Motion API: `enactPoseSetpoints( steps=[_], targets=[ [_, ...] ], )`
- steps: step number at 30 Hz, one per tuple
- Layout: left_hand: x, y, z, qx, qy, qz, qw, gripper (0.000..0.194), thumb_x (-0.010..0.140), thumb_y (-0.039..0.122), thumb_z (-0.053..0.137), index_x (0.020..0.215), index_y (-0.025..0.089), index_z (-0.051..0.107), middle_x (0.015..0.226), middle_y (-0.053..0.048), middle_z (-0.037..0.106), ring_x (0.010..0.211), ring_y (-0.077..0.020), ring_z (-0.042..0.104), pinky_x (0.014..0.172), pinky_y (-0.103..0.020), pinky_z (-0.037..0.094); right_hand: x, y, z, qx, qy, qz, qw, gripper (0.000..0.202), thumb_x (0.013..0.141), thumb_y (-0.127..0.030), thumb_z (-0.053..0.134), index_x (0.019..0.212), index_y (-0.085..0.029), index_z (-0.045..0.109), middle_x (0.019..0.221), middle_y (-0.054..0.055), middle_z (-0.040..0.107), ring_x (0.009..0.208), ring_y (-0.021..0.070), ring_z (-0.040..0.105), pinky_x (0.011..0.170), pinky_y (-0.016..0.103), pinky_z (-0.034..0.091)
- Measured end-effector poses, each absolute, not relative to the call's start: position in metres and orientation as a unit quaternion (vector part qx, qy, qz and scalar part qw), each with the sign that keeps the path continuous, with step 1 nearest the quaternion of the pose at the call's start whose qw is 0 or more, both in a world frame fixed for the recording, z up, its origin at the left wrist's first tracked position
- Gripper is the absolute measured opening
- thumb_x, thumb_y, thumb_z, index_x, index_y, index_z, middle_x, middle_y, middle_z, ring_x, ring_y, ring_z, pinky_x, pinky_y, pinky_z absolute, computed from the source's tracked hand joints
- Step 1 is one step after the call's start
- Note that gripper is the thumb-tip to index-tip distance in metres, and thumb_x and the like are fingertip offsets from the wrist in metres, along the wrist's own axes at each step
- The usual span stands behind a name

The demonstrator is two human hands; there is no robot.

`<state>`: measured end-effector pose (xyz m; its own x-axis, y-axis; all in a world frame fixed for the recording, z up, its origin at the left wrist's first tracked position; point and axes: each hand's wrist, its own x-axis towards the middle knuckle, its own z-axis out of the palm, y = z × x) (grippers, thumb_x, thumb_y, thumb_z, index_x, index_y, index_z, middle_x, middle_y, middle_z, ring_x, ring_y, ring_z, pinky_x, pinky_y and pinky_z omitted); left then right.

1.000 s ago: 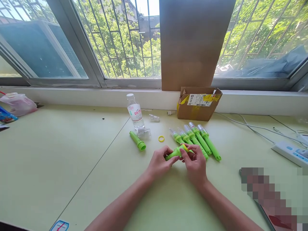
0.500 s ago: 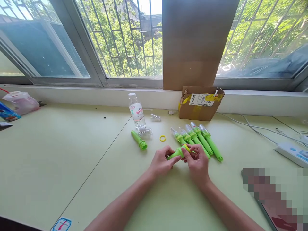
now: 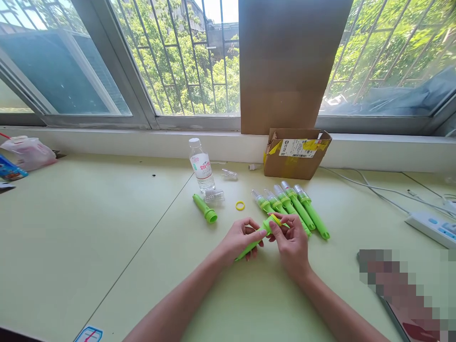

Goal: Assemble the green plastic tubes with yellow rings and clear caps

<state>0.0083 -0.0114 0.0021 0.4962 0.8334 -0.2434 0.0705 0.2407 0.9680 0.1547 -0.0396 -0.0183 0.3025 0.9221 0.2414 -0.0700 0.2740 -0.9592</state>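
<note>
On the pale green table (image 3: 107,213) we work w/ both hands above its middle part, facing the far edge. Our L hand (image 3: 242,237) is curled and pinches a green tube (image 3: 267,226), thumb on top, fingers partly hidden below. The tube is tilted: its narrow end points toward the near edge, its wide end toward the far edge. Our R hand (image 3: 292,243) pinches a yellow ring (image 3: 276,219) betw. thumb and fingers at this wide end (if it goes around the end or only touches it, we can't tell exactly).

Just beyond our R hand, five green sticks (image 3: 299,206) w/ clear tips lie side by side, tips toward the far edge. A loose yellow ring (image 3: 240,209) lies flat betw. them and a second green tube (image 3: 204,209), whose threaded mouth faces the near edge.

Closer to the far edge we see a water bottle (image 3: 201,166), upright, w/ a clear ribbed pc. (image 3: 215,195) lying just beside its base, and another clear pc. (image 3: 230,175) near. At the far edge itself stands an open cardboard box (image 3: 292,166). Toward the right edge lies a white power strip (image 3: 432,224).
</note>
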Motion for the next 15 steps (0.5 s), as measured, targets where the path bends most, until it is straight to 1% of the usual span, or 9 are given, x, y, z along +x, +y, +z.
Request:
enactPoseSetpoints(
  steps=[2,5,7,9,12,15],
  targets=[
    [0.0089,-0.0119,0.0019,0.569,0.426,0.308,0.632,0.042,0.066,0.049,0.073,0.082,0.019,0.048,0.068,0.002,0.059,0.049,-0.0113,0.057,0.034,-0.019,0.038,0.1549,-0.0399,-0.0192,-0.475,-0.448,0.376,0.657,0.031,0.079,-0.038,0.07,0.082,-0.021,0.044,0.103,0.006,0.064,0.055,0.0109,0.063,0.05,0.027,0.055],
    [0.0091,-0.0114,-0.0005,0.631,0.457,0.362,0.512,0.037,0.062,0.042,0.076,0.076,0.018,0.052,0.069,0.002,0.056,0.063,-0.0123,0.056,0.045,-0.02,0.042,0.1549,-0.0388,-0.0205,-0.487,-0.438,0.374,0.657,0.032,0.078,-0.039,0.071,0.081,-0.021,0.044,0.102,0.006,0.064,0.051,0.0103,0.062,0.047,0.025,0.053],
    [0.0091,-0.0111,-0.003,0.669,0.481,0.378,0.422,0.031,0.066,0.04,0.074,0.073,0.017,0.055,0.067,0.002,0.057,0.062,-0.0112,0.053,0.05,-0.021,0.041,0.1551,-0.0373,-0.0212,-0.493,-0.436,0.371,0.655,0.033,0.076,-0.04,0.072,0.079,-0.021,0.045,0.102,0.006,0.065,0.05,0.0099,0.061,0.046,0.025,0.052],
    [0.0094,-0.0118,-0.0051,0.693,0.497,0.383,0.356,0.026,0.07,0.04,0.071,0.073,0.017,0.058,0.066,0.002,0.058,0.059,-0.0101,0.049,0.052,-0.022,0.038,0.1555,-0.0359,-0.0217,-0.494,-0.433,0.37,0.657,0.034,0.076,-0.041,0.072,0.079,-0.02,0.045,0.101,0.006,0.064,0.048,0.0092,0.06,0.045,0.025,0.052],
    [0.0097,-0.014,-0.0056,0.708,0.498,0.388,0.315,0.026,0.075,0.043,0.066,0.074,0.017,0.06,0.066,0.002,0.059,0.055,-0.0092,0.045,0.051,-0.022,0.035,0.1564,-0.0353,-0.0218,-0.496,-0.434,0.374,0.653,0.034,0.075,-0.042,0.072,0.08,-0.02,0.046,0.101,0.006,0.063,0.05,0.0102,0.061,0.045,0.025,0.053],
    [0.0088,-0.015,-0.0033,0.71,0.494,0.378,0.33,0.03,0.08,0.046,0.059,0.073,0.017,0.062,0.06,0.002,0.057,0.049,-0.0088,0.043,0.047,-0.022,0.033,0.1564,-0.0366,-0.0212,-0.487,-0.45,0.386,0.642,0.033,0.076,-0.041,0.071,0.082,-0.021,0.046,0.104,0.006,0.061,0.056,0.0124,0.065,0.045,0.025,0.053]
  ],
)
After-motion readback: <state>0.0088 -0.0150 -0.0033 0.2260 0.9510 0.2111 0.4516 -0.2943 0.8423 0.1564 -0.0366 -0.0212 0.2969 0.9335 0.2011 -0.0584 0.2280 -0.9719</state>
